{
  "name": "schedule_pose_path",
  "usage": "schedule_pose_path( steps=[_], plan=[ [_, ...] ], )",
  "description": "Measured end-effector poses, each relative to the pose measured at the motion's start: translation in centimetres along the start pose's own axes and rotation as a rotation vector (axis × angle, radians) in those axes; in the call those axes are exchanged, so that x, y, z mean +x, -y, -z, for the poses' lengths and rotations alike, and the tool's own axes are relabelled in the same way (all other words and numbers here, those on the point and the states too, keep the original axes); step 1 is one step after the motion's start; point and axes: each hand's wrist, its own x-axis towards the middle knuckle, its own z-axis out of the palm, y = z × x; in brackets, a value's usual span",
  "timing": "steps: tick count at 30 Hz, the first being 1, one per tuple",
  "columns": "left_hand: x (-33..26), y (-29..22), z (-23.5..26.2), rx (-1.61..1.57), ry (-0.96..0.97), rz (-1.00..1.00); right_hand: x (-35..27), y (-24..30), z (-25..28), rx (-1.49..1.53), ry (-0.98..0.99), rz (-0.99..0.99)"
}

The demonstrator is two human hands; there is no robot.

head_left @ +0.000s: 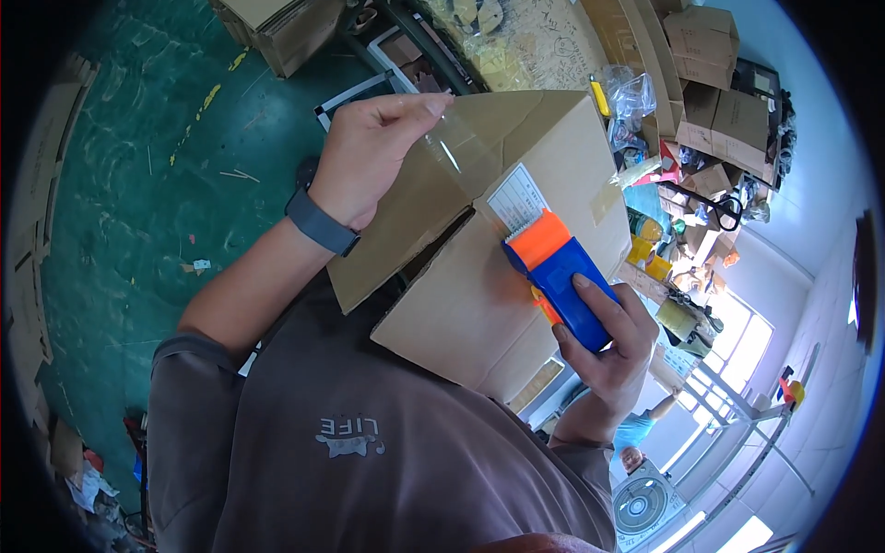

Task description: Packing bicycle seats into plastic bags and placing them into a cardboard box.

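A brown cardboard box [466, 313] stands in front of my chest, with a dark gap between two of its flaps. My left hand [373, 152] is above the far-left flap, thumb and finger pinched on clear tape [452, 152]. That strip slants down to the box near the end of the gap. In my right hand [613, 341] is a blue and orange tape dispenser [570, 281], its orange toothed end lying over the edge of a white printed label [516, 198] on the box. Whether tape runs between the dispenser and the strip is hard to see.
Beyond the box lies a worktop [544, 46] with a yellow cutter [599, 95] and crumpled clear plastic [631, 97]. Stacked cartons [724, 120] stand at the far right. Green floor [138, 184] spreads left. Another person [636, 433] is in the background near a fan [641, 502].
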Motion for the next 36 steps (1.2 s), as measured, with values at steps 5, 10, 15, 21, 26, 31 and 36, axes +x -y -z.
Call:
schedule_pose_path(
  steps=[5,10,15,21,26,31,36],
  plan=[
    [0.1,-0.2,-0.3,-0.042,0.029,-0.007,-0.1,0.1,0.3,-0.014,-0.015,-0.019],
    [-1.8,-1.9,-0.6,-0.069,0.014,-0.026,-0.6,1.8,1.6,0.013,-0.059,-0.049],
    [-2.6,-2.2,-1.1,-0.113,0.009,-0.043,-1.2,2.5,2.5,-0.058,-0.094,-0.047],
    [-3.0,-3.5,-1.5,-0.117,-0.007,-0.100,-1.2,2.3,3.0,-0.041,-0.144,0.043],
    [-2.4,-2.5,-1.2,-0.109,-0.030,-0.111,-0.4,1.7,2.9,-0.067,-0.100,0.034],
    [-1.8,-1.6,-1.1,-0.021,-0.002,-0.077,-0.4,0.1,2.4,-0.053,-0.056,0.050],
    [-1.4,-0.7,-0.9,0.041,-0.026,-0.036,0.1,-0.3,1.5,-0.034,0.005,0.014]
  ],
)
